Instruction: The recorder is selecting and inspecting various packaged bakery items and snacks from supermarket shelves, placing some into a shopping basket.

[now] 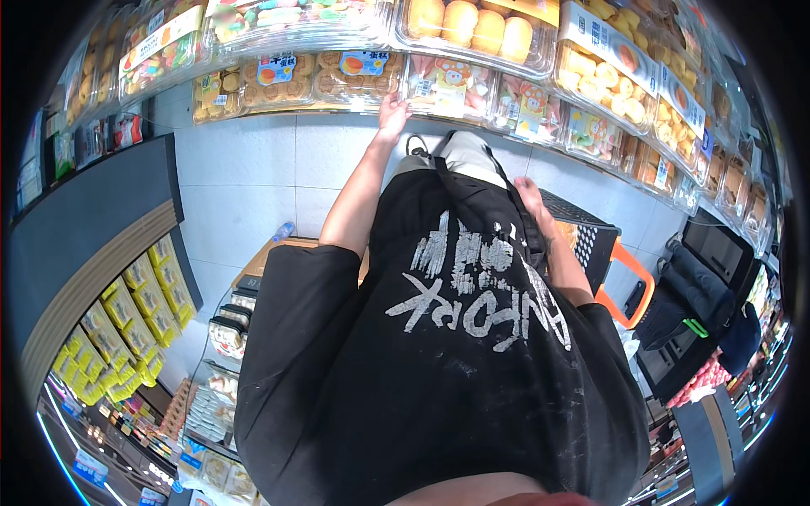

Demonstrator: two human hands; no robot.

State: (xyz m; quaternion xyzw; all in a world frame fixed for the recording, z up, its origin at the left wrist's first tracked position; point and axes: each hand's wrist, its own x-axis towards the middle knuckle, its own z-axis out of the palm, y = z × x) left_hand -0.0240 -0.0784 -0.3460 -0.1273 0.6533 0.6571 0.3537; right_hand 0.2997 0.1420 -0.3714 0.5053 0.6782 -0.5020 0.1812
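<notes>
My left hand (393, 114) reaches to the front edge of the lower shelf, its fingers at the corner of a clear plastic box of small cakes (359, 76). Just to its right lies a clear box of pastel sweets (450, 85). Whether the fingers grip a box or only touch it cannot be told. My right hand (528, 190) hangs low beside my black apron, next to a black perforated shopping basket (585, 221) with an orange handle (644, 288). Its fingers look partly curled, and their grip is unclear. Packed baked goods show inside the basket.
An upper shelf holds clear boxes of sponge cakes (468, 25) and small pastries (604, 79). Behind me on the left stand a display with black trays (231, 329) and a rack of yellow packets (152, 284). At the right is another person's dark-trousered leg (696, 272), near a dark basket with a green handle (695, 327).
</notes>
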